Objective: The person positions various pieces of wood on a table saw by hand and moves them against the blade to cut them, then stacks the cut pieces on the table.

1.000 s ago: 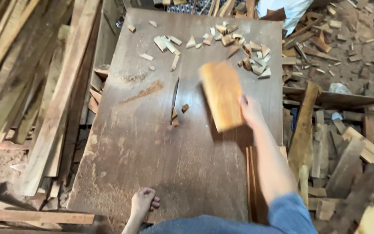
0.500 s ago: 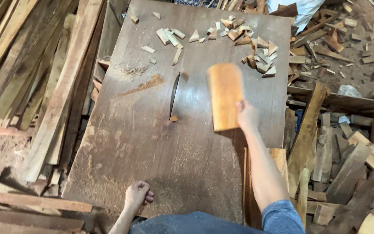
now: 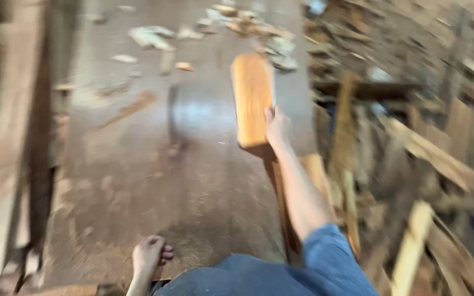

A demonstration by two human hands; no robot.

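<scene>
Right hand (image 3: 277,127) grasps the orange wood block (image 3: 252,100) at its near right edge, over the brown table (image 3: 193,186); left hand (image 3: 150,253), loosely curled, rests on the table's near edge

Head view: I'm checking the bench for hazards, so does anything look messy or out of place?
Yes. Offcut scraps are strewn over the far end of the table, and loose boards lie piled untidily to its right. The right hand holds a wooden block. The picture is blurred.
</scene>
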